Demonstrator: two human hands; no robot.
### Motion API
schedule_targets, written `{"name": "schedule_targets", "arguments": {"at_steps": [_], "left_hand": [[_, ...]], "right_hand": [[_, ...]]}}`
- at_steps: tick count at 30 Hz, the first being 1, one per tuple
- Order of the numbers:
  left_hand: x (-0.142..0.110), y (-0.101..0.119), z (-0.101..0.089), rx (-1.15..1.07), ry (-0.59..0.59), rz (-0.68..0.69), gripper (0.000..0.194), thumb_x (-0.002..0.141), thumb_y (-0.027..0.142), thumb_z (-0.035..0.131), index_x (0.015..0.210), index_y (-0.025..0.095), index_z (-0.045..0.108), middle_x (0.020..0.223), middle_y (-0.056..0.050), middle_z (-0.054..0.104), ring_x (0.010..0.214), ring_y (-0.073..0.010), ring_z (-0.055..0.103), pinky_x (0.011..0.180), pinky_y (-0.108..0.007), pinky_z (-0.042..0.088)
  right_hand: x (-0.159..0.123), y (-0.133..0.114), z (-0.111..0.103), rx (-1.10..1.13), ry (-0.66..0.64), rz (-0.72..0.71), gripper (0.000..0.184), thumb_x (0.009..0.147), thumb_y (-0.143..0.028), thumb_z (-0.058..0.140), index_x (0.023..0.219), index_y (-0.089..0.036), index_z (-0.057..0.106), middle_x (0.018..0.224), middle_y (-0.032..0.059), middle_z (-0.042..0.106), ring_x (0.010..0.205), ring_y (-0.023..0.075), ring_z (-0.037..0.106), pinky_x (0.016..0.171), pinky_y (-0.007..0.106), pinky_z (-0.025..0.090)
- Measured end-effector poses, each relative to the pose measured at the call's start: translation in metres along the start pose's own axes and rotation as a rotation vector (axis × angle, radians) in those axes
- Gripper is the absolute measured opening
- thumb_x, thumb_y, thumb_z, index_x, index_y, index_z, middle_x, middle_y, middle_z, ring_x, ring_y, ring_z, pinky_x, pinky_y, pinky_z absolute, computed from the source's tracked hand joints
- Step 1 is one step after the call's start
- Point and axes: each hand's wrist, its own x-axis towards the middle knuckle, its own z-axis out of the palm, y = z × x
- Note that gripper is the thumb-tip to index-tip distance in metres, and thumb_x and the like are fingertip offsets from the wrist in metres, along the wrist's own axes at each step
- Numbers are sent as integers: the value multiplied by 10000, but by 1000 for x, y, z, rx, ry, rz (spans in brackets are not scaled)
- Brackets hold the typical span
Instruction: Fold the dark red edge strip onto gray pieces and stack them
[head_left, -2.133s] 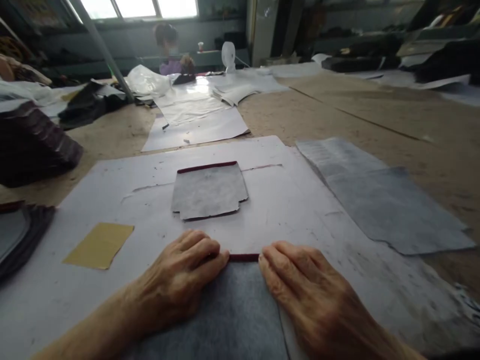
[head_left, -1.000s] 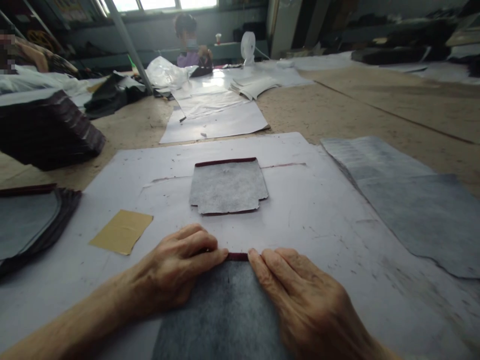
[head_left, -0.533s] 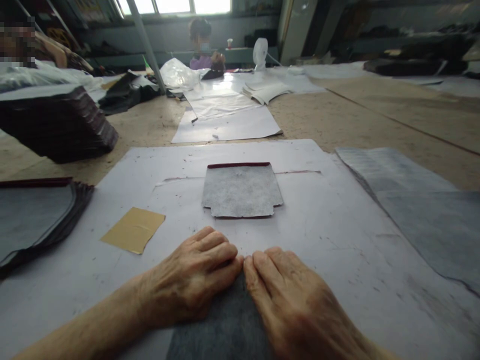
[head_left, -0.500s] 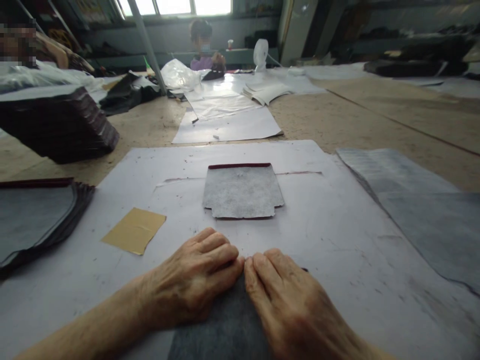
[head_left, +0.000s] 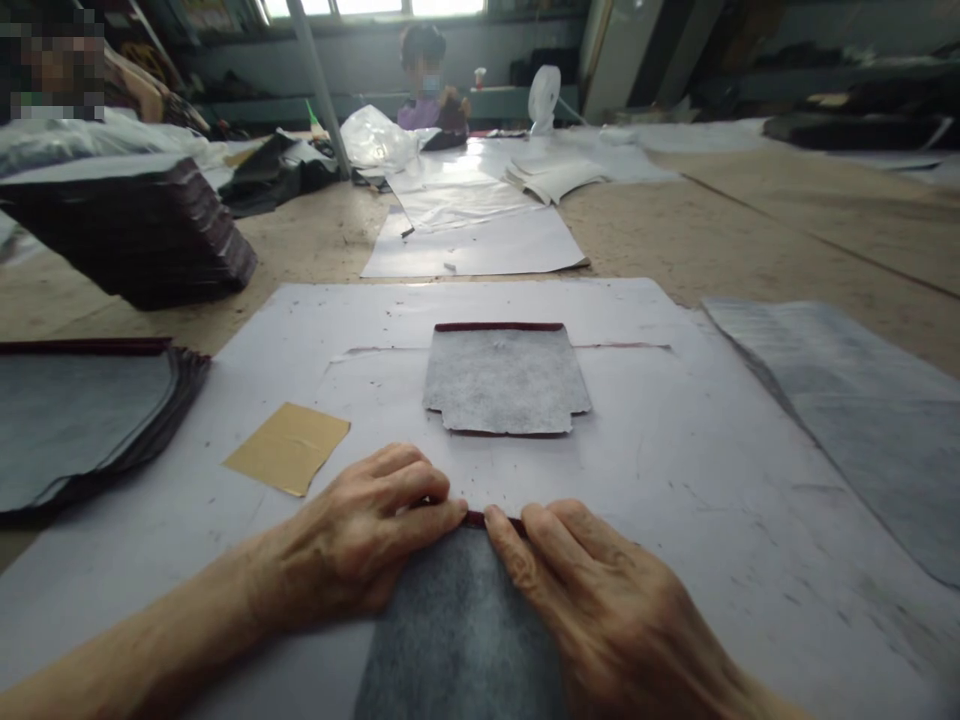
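A grey, cloth-like panel lies in front of me, its far edge folded over into a narrow dark red strip. My left hand pinches that strip on the left, fingers curled. On the right, my right hand presses the same strip with thumb and bent fingers. A short length of red fold shows between the two thumbs. Just beyond lies a smaller grey piece with notched lower corners and a dark red top edge. A tan square of paper rests left of it.
White sheeting covers the work surface. To the left are a stack of grey pieces and a tall dark stack. Grey sheets lie at right. Across the table sits a person; another person is at far left.
My hands have moved slightly apart along the edge, exposing the dark red fold between the thumbs. The whole view has shifted a little, so things appear further right.
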Motion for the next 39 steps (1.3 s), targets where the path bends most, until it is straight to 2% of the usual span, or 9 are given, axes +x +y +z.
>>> {"name": "schedule_targets", "arguments": {"at_steps": [5, 12, 15, 20, 24, 30, 32, 36, 39], "left_hand": [[2, 4, 2, 102, -2, 53, 266, 847, 62, 354, 1055, 57, 520, 850, -116, 554, 761, -186, 467, 683, -360, 445], [-2, 1, 0, 19, 22, 19, 233, 827, 52, 355, 962, 64, 544, 835, -121, 554, 737, -185, 458, 660, -351, 447], [-8, -5, -5, -41, 54, -14, 288, 805, 29, 395, 1053, 88, 529, 871, -109, 564, 774, -175, 486, 686, -326, 460], [-13, -8, -12, -18, 60, -55, 288, 797, 21, 386, 1018, 113, 546, 860, -95, 574, 777, -164, 502, 678, -307, 466], [-11, -4, -11, 70, 37, -19, 258, 810, 40, 379, 1004, 84, 542, 826, -106, 571, 756, -177, 495, 660, -331, 464], [-9, -3, -12, 114, 15, -2, 255, 804, 29, 370, 989, 67, 540, 791, -109, 569, 727, -182, 483, 626, -336, 437], [-11, -4, -17, 77, 27, -34, 308, 779, 21, 366, 1023, 89, 541, 828, -100, 569, 730, -174, 484, 636, -335, 426], [-19, 8, -24, 19, 180, -193, 321, 762, 13, 391, 1013, 134, 552, 852, -72, 555, 730, -152, 495, 643, -305, 417], [-26, 25, -22, -11, 71, -260, 228, 739, 60, 410, 905, 130, 549, 787, -62, 535, 674, -158, 483, 604, -312, 397]], "right_hand": [[13, -3, -3, -99, -76, -14, 409, 804, -13, 260, 984, -33, 626, 807, 130, 602, 694, 223, 529, 556, 346, 487], [32, -14, 10, -7, 56, -60, 337, 755, 3, 326, 780, -39, 661, 698, 124, 585, 614, 212, 500, 522, 331, 459], [28, -9, 14, -4, 77, -122, 349, 756, 17, 315, 803, -30, 658, 746, 142, 596, 702, 227, 532, 578, 334, 488], [22, -2, 14, 49, 93, -119, 358, 766, 36, 308, 935, 7, 622, 809, 145, 597, 770, 215, 531, 634, 319, 511], [23, 0, 16, 155, 42, -95, 364, 796, 19, 327, 1077, 32, 558, 841, 140, 582, 745, 202, 494, 639, 313, 511], [26, 3, 19, 212, -55, -80, 374, 805, -27, 327, 1111, 10, 539, 853, 134, 553, 759, 216, 464, 654, 347, 513], [26, 5, 18, 232, -96, -77, 385, 821, -43, 320, 1147, 10, 518, 869, 135, 550, 777, 216, 469, 665, 349, 514], [28, 9, 15, 264, -192, -49, 412, 818, -72, 332, 1192, -53, 505, 887, 124, 535, 795, 212, 486, 638, 329, 506], [33, 9, 14, 287, -218, -16, 449, 790, -61, 335, 1209, -87, 495, 851, 106, 522, 763, 195, 487, 592, 292, 486]]}}
